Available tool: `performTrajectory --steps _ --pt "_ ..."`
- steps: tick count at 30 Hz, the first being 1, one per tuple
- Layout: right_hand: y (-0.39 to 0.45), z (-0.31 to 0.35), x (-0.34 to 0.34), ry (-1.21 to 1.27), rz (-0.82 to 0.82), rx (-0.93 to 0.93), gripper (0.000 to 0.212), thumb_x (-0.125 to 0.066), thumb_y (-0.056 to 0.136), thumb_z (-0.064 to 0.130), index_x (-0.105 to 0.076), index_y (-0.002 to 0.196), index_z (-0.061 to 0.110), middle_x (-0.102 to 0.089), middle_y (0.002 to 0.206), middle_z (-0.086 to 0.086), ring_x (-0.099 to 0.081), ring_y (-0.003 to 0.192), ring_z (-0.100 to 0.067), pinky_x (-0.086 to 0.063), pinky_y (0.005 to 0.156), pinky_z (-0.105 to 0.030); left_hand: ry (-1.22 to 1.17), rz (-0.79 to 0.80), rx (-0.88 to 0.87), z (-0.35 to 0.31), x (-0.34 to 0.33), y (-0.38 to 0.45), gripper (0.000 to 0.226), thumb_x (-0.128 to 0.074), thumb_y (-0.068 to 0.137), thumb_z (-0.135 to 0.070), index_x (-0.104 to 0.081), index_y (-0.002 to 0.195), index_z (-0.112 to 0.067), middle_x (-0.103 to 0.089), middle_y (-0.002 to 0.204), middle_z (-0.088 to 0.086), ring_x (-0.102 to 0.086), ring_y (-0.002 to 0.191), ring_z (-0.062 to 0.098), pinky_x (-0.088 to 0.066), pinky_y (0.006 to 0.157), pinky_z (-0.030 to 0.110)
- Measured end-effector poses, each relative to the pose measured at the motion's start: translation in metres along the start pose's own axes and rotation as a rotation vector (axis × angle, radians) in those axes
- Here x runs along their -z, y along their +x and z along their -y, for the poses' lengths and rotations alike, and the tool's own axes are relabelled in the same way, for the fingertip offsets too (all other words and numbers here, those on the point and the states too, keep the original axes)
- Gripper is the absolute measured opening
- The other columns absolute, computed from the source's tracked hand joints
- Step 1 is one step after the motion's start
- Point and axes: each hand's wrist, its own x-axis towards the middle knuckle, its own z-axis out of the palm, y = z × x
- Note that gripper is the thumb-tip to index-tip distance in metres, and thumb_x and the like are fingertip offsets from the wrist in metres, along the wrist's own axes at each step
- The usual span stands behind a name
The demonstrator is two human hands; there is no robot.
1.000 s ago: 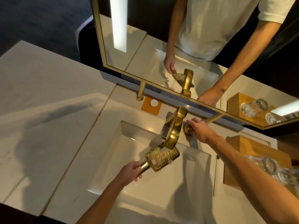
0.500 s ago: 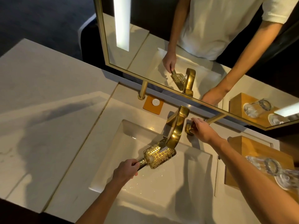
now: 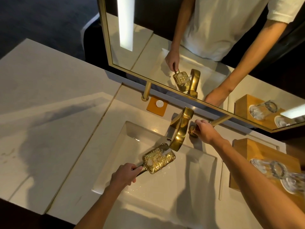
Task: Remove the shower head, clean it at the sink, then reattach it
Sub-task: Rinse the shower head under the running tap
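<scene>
water's on now: the shower head (image 3: 158, 160) has dropped flatter under the faucet (image 3: 179, 133), face up in the stream over the sink (image 3: 165, 187). left hand (image 3: 124, 175) grips its handle, right hand (image 3: 205, 132) stays curled round the tap knob (image 3: 192, 129). rinsing is underway.

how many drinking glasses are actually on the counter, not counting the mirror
2, both on the wooden block at the right of the sink: one glass nearer the basin, the other glass at the frame's right edge, partly cut off. More could sit out of view.
</scene>
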Motion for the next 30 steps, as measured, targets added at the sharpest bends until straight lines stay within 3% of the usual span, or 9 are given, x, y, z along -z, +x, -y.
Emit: performTrajectory --steps 5,10,13,18,23,30 --pt "0.0 0.002 0.0 -0.009 0.002 -0.015 0.036 -0.062 0.094 0.011 -0.052 0.129 0.008 -0.052 0.128 -0.017 -0.055 0.114 -0.032 -0.048 0.1 -0.042 0.074 -0.028 0.038 0.004 0.008 0.0 0.04 -0.048 0.089 -0.066 -0.063 0.069 -0.034 -0.071 0.059 -0.007 -0.062 0.046 0.007 -0.051 0.069 0.026" --pt "0.0 0.002 0.0 0.002 -0.012 -0.012 0.03 -0.058 0.096 0.012 -0.054 0.126 0.008 -0.052 0.127 -0.017 -0.054 0.114 -0.033 -0.048 0.1 -0.043 0.28 -0.14 0.058 0.001 0.015 0.001 0.056 -0.041 0.085 -0.076 -0.064 0.077 -0.026 -0.073 0.082 -0.002 -0.067 0.078 0.018 -0.048 0.075 0.031" --pt "0.0 0.002 -0.001 0.005 -0.018 -0.012 0.029 -0.058 0.096 0.011 -0.054 0.124 0.009 -0.052 0.126 -0.017 -0.055 0.113 -0.034 -0.048 0.099 -0.045 0.297 -0.149 0.038 0.001 0.019 0.001 0.049 -0.043 0.089 -0.069 -0.067 0.081 -0.027 -0.071 0.08 -0.003 -0.067 0.081 0.018 -0.042 0.068 0.03" --pt "0.001 0.002 -0.003 0.005 -0.022 -0.016 0.031 -0.059 0.095 0.012 -0.054 0.126 0.009 -0.051 0.128 -0.017 -0.054 0.114 -0.034 -0.048 0.1 -0.045 0.098 -0.077 0.024 0.004 0.014 0.001 0.039 -0.049 0.09 -0.063 -0.068 0.073 -0.033 -0.07 0.059 -0.012 -0.062 0.05 0.003 -0.045 0.065 0.027" --pt "0.002 0.001 -0.004 0.0 -0.02 -0.017 0.031 -0.059 0.095 0.011 -0.053 0.125 0.008 -0.051 0.127 -0.018 -0.054 0.115 -0.036 -0.048 0.1 -0.046 -0.165 0.059 -0.051 0.004 0.004 0.003 0.039 -0.054 0.081 -0.064 -0.067 0.062 -0.033 -0.072 0.057 -0.004 -0.058 0.041 0.009 -0.051 0.062 0.031" --pt "0.003 0.0 -0.006 -0.009 -0.016 -0.029 0.036 -0.061 0.093 0.01 -0.052 0.128 0.009 -0.05 0.129 -0.017 -0.053 0.116 -0.035 -0.048 0.101 -0.046 0.014 0.004 -0.067 0.001 0.005 0.003 0.036 -0.05 0.089 -0.063 -0.063 0.065 -0.039 -0.071 0.057 -0.013 -0.059 0.042 0.003 -0.052 0.066 0.029"
